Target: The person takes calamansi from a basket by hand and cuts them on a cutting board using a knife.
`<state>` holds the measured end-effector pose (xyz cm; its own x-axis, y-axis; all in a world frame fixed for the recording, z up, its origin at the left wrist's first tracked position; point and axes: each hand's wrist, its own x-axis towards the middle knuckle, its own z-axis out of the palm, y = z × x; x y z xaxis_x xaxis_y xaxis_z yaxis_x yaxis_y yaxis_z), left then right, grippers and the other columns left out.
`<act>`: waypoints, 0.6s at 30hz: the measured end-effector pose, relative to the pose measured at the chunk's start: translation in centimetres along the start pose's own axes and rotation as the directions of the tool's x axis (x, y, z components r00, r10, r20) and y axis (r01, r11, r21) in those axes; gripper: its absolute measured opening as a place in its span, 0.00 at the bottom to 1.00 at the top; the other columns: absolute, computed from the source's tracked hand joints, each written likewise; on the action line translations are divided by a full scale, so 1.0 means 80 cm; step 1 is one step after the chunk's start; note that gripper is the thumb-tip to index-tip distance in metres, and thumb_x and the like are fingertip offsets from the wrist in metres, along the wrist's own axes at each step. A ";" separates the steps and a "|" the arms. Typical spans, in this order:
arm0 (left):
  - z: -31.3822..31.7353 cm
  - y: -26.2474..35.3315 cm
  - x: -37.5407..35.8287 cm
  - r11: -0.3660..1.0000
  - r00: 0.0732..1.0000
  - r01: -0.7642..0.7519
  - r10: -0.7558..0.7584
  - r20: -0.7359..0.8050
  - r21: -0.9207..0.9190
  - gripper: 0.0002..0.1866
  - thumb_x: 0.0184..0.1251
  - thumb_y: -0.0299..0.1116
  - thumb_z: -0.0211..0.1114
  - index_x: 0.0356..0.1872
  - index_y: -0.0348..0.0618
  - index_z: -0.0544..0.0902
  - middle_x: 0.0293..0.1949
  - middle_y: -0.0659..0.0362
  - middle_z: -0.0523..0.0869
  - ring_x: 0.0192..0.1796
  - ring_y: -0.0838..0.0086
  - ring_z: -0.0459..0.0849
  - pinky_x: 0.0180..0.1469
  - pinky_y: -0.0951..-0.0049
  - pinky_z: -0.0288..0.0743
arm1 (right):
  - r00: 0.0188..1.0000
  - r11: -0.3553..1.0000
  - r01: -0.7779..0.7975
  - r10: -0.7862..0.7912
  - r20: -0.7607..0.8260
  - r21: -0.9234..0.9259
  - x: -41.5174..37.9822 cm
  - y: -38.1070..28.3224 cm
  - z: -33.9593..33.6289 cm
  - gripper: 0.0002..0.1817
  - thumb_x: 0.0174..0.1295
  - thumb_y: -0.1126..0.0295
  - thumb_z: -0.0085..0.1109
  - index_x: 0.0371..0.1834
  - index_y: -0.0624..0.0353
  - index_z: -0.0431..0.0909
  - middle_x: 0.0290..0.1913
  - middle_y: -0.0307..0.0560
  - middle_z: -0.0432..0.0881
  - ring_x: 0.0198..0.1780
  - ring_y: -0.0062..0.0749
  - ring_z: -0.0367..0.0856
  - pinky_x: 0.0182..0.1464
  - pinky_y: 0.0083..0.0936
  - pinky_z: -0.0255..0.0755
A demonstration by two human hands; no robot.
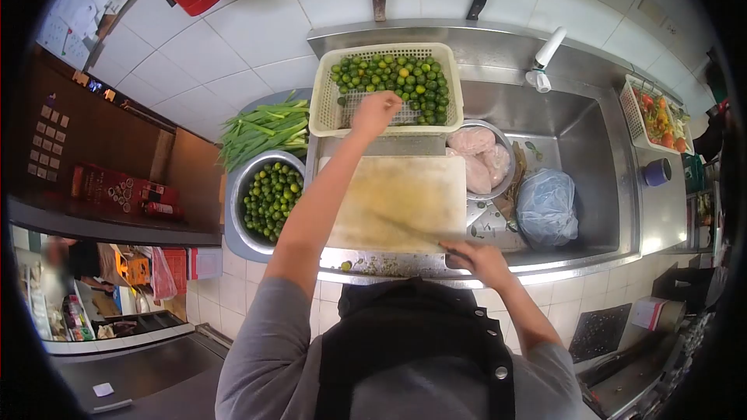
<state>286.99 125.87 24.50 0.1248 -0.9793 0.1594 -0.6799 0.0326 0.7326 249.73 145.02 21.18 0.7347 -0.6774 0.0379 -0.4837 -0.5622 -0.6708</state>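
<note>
My left hand [377, 113] is over the cream plastic basket [321, 113] of small green limes [381, 70]. Its fingers are curled together beside the fruit; what they hold, if anything, is hidden. In my right hand [482, 262] is a knife [408, 232], gripped by its dark handle. The blade, somewhat blurred, points left across the lower part of a worn, yellow-stained cutting board [397, 187]. A steel bowl [241, 225] heaped with more small limes stands left of the board, beside my left forearm. One lime [346, 266] lies at the counter's front edge.
Green onions [268, 131] lie behind the lime bowl. To the right, a bowl of raw poultry [476, 157] and a blue plastic bag [547, 206] are in the steel sink [599, 132], below a white tap [549, 50]. A vegetable basket [657, 118] stands farther right. Two knife handles [379, 1] show along the back wall.
</note>
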 end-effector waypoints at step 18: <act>0.018 0.044 0.000 0.977 1.000 0.018 -0.014 0.022 -0.212 0.16 0.66 0.30 0.74 0.50 0.38 0.82 0.44 0.49 0.89 0.47 0.63 0.90 0.52 0.66 0.84 | 0.977 0.977 -0.212 0.212 -0.007 0.028 0.021 -0.019 0.025 0.22 0.71 0.57 0.62 0.68 0.31 0.79 0.44 0.53 0.88 0.38 0.56 0.87 0.41 0.48 0.81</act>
<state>283.52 125.66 26.14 0.1178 -0.9839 0.1346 -0.5086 0.0566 0.8591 252.69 145.68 20.78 0.6116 -0.7848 -0.1001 -0.6152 -0.3923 -0.6838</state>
